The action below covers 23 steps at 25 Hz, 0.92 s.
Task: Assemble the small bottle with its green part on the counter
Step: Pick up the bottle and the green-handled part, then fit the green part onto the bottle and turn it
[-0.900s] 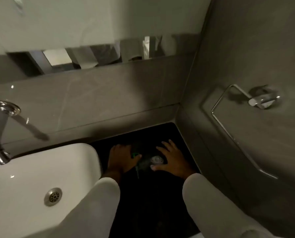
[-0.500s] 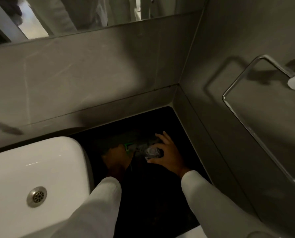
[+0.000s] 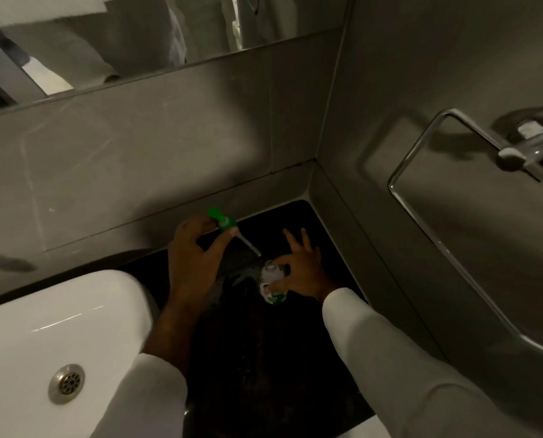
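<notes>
A small clear bottle (image 3: pixel 271 284) with a green and white label stands on the dark counter (image 3: pixel 264 358) near the corner. My right hand (image 3: pixel 300 271) grips it from the right, thumb and forefinger around its top. My left hand (image 3: pixel 194 257) holds the green pump part (image 3: pixel 222 220) raised above the counter. Its pale dip tube (image 3: pixel 248 245) slants down to the right, with its tip just above and left of the bottle's mouth.
A white basin (image 3: pixel 58 336) with a metal drain (image 3: pixel 66 384) lies at the left. Grey tiled walls (image 3: pixel 169 153) close the corner behind. A chrome towel ring (image 3: pixel 453 172) hangs on the right wall, and a mirror (image 3: pixel 106 36) runs along the top.
My left hand has lifted the green pump part up off the counter and its tube now shows. My right hand has closed around the bottle, and the view has tilted downward.
</notes>
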Motion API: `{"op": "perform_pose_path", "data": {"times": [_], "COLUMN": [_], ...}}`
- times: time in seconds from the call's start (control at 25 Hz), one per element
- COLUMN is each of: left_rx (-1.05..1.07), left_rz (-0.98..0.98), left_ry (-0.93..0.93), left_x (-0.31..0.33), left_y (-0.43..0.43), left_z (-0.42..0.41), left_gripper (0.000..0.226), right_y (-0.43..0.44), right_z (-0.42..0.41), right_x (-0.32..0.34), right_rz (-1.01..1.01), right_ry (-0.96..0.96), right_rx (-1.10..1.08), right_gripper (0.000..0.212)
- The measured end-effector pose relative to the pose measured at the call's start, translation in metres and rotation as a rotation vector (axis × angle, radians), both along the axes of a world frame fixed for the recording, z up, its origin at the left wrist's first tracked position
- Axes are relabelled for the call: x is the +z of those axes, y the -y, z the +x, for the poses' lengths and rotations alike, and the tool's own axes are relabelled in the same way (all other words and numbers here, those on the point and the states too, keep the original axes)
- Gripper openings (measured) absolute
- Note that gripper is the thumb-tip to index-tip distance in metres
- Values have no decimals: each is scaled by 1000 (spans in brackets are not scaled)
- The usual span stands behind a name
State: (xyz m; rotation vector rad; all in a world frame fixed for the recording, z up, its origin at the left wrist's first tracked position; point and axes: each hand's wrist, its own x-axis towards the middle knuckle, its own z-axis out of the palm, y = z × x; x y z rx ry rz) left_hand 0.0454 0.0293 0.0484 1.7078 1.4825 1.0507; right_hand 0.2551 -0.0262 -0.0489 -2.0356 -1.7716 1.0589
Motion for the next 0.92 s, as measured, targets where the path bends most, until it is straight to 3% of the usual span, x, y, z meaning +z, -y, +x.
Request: {"op": "perform_pose_path", "data": {"times": [0.6,0.92], "left_rx": [-254,-386], "left_rz": [9,-210], "left_ry": [-145,-207], "left_x": [-7,-52], "left_y": [3,15], "left_z": [29,34], "left_gripper": [31,26], "right_y": [-1,1], "right_z": [2,-6], "right_x": [1,-1], "right_rz": [-44,-68], "right_ry": [-11,-36], "right_rx": [-5,-36], "right_gripper": [50,62]}}
